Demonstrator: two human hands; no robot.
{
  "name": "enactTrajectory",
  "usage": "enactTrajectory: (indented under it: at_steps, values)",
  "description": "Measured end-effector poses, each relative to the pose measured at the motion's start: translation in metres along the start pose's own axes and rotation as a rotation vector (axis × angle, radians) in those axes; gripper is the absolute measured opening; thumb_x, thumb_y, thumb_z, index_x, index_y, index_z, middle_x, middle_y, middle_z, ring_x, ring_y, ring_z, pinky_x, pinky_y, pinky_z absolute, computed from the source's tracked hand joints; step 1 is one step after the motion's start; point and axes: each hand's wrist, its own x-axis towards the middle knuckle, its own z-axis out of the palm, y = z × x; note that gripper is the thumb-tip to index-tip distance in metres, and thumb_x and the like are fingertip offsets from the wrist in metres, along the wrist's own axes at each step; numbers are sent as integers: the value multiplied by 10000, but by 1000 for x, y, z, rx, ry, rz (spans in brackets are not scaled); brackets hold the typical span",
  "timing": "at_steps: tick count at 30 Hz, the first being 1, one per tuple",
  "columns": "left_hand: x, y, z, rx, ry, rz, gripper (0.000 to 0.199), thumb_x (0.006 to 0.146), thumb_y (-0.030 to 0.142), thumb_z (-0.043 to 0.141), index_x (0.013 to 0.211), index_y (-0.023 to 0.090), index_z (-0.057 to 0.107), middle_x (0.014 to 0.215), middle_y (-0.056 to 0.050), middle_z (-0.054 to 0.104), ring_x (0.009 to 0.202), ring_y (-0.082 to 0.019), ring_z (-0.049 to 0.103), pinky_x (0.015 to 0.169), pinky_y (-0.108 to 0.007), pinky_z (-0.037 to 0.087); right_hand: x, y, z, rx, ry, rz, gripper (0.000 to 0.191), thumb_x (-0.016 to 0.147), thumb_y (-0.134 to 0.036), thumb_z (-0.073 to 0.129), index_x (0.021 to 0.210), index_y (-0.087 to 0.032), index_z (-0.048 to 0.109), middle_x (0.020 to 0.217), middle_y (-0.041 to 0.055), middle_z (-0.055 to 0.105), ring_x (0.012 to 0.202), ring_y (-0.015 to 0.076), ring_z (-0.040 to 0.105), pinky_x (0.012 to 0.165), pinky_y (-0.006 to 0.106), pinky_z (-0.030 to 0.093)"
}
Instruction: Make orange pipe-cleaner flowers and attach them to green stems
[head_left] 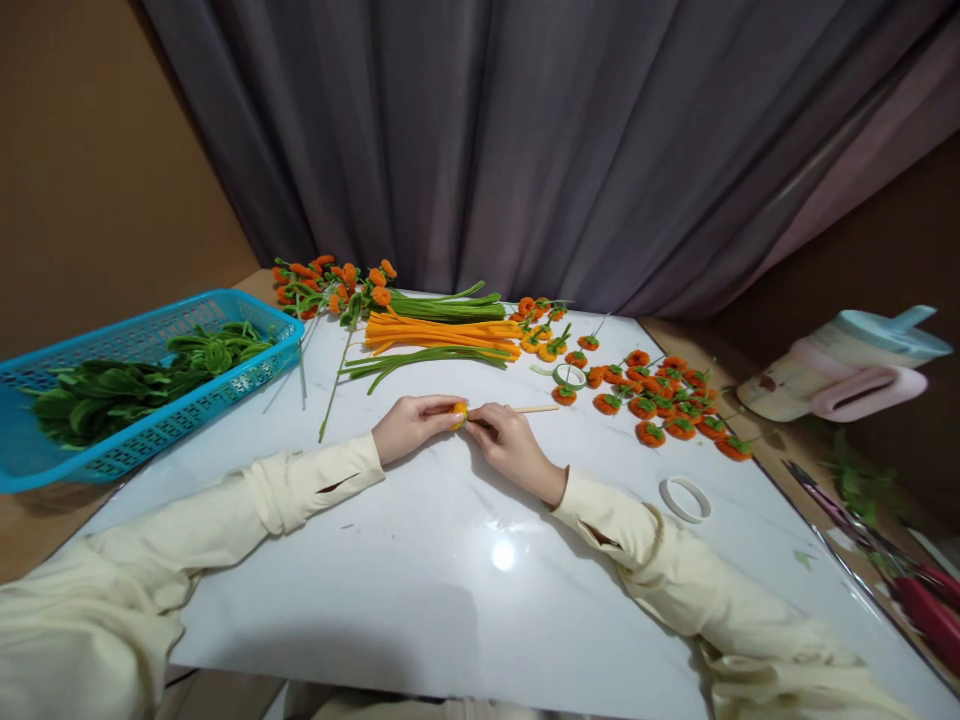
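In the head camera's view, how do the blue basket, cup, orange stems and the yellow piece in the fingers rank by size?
Largest to smallest:
1. blue basket
2. cup
3. orange stems, bunched
4. yellow piece

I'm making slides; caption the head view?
Left hand holds a small yellow piece, right hand close by, between blue basket and orange pieces.

I see left hand [416, 428] pinching small yellow chenille piece [458, 412], right hand [514, 450] meeting it, thin wooden stick [540, 408] jutting past knuckles (can't tell from my end whether gripped). Ahead of hands: orange chenille stems [442, 332] between green bundles [450, 307]. Right: cluster of orange chenille persimmons [675, 395], white tape roll [684, 499] nearer me. Left: blue plastic basket [180, 425] holding green leaves [112, 390]. Behind table, grey curtain [480, 130].
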Motion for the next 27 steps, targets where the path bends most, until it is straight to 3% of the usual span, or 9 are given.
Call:
enactTrajectory:
  at_steps: [6,10,17,27]
  values:
    - [0,1,-1,-35,-7,91,447,741,416,662,1058,102,636,1089,-121,661,1003,-226,624,900,-340,509,2,0,-1,254,-46,138,97,805,-167,548,869,-153,619,815,40,663,713,145,583,668,262,445]
    - [-3,2,0,-7,-11,148,423,769,371,639,1097,106,617,1093,-119,659,999,-217,629,898,-325,508,2,-1,-2,290,-8,197,81,780,-198,566,822,-140,605,736,21,632,646,129,551,618,247,434]
    - [-8,4,-1,207,-25,311,370,835,331,550,1144,135,604,1154,-97,633,1014,-191,624,925,-292,491,1,-5,-4,258,-55,146,144,791,-186,530,867,-142,644,784,42,669,672,139,568,628,255,441]
    - [-10,2,-1,420,-33,531,321,876,273,489,1150,150,603,1222,-85,588,1083,-172,593,976,-276,461,1,-8,-7,239,-73,126,158,780,-139,523,689,-160,650,616,10,636,561,122,530,561,235,413]
